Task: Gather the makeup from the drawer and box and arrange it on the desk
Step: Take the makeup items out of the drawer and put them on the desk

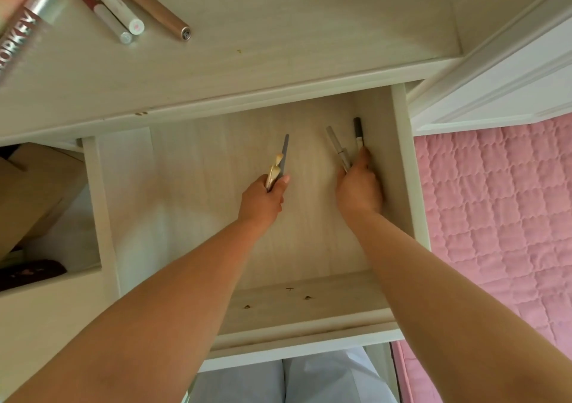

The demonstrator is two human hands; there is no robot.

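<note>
The pale wooden drawer stands pulled out below the desk top. Inside it, my left hand grips a bundle of slim makeup sticks, gold ones and a grey one pointing away from me. My right hand is by the drawer's right wall, fingers curled round grey pencils and a black-capped pencil. On the desk's far left lie several makeup pens and a silver-capped tube.
A brown cardboard box sits in the open space left of the drawer, with a dark item below it. A pink quilted bedspread lies to the right, beside a white panel.
</note>
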